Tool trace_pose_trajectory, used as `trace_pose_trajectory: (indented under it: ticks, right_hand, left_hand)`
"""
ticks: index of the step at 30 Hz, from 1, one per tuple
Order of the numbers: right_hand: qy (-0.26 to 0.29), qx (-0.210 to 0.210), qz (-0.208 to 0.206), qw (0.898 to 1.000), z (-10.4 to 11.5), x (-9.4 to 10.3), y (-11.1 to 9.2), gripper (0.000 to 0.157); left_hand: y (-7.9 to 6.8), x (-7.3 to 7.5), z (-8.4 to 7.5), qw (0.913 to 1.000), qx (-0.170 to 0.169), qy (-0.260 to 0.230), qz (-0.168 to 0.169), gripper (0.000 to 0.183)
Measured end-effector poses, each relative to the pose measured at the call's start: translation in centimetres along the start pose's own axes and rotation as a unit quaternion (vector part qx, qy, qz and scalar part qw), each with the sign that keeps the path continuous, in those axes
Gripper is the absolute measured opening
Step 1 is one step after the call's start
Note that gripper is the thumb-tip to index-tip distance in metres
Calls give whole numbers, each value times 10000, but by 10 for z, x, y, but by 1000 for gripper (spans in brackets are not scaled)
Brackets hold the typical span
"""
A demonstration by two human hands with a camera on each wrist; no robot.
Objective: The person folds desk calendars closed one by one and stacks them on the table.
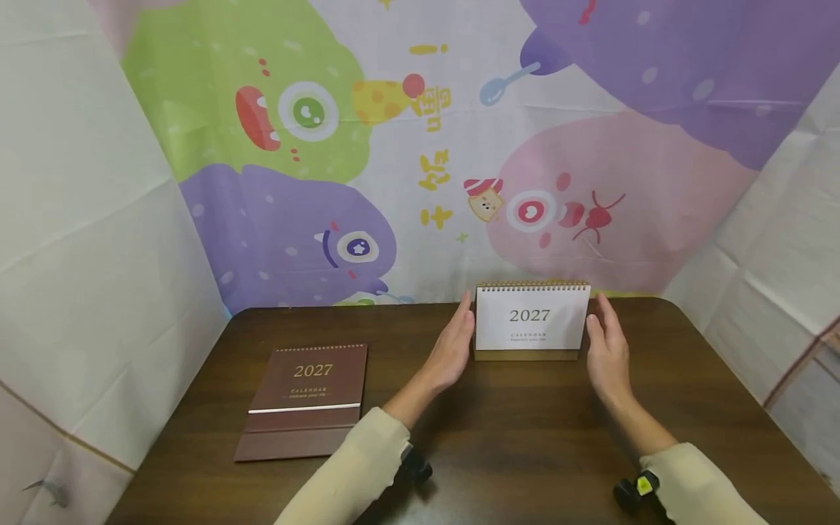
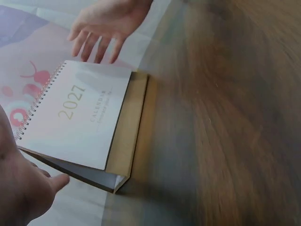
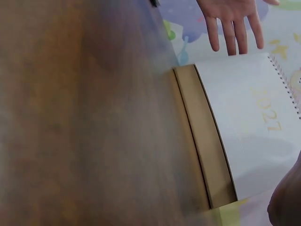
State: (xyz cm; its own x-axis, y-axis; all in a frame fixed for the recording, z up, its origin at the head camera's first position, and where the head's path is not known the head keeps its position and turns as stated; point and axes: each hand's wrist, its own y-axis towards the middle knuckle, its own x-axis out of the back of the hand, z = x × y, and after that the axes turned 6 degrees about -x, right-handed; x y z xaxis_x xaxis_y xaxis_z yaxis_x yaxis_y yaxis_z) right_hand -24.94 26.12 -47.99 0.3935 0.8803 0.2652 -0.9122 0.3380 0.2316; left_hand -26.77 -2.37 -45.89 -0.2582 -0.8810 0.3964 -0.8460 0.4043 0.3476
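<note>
A white 2027 desk calendar (image 1: 530,321) with a gold base and a spiral binding along its top stands upright at the back of the table. Beside its left edge is my left hand (image 1: 453,348), fingers extended and pointing away from me. My right hand (image 1: 607,354) is at the calendar's right side, fingers straight, with a small gap showing. In the left wrist view, the left hand (image 2: 23,188) is near the calendar's side edge; whether it touches cannot be made out. The right wrist view shows the left hand's spread fingers (image 3: 229,35) past the calendar's far edge.
A maroon 2027 calendar (image 1: 308,397) lies on the left of the dark wooden table (image 1: 512,452), crossed by a pale strip. Right behind the table hangs a cloth (image 1: 446,255) printed with cartoon monsters. White sheets (image 1: 85,182) hang at both sides.
</note>
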Motion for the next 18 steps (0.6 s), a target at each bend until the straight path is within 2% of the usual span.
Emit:
trace_pose_trajectory:
  ticks: [3, 9, 10, 14, 16, 17, 18]
  right_hand:
    - [11, -23, 92, 10000, 0, 1, 5, 62]
    - [210, -26, 627, 9978, -1, 1, 11, 65]
    - [228, -22, 695, 9973, -1, 1, 11, 65]
    - [265, 22, 748, 9968, -2, -2, 11, 64]
    - [291, 63, 696, 9971, -2, -3, 11, 63]
    - [327, 80, 663, 9972, -2, -4, 11, 62]
    - [361, 93, 647, 9972, -1, -5, 10, 62]
  left_hand:
    - [3, -3, 0, 9997, -45, -226, -9, 70]
    - [12, -11, 8, 9978, -68, -599, -264, 69]
    - [19, -16, 25, 9980, -171, -499, -335, 73]
    - [26, -23, 46, 9981, -214, -396, -425, 77]
    - [27, -23, 46, 9982, -194, -395, -416, 78]
    - [21, -20, 31, 9977, -98, -544, -380, 74]
    - [19, -18, 24, 9976, -73, -581, -363, 73]
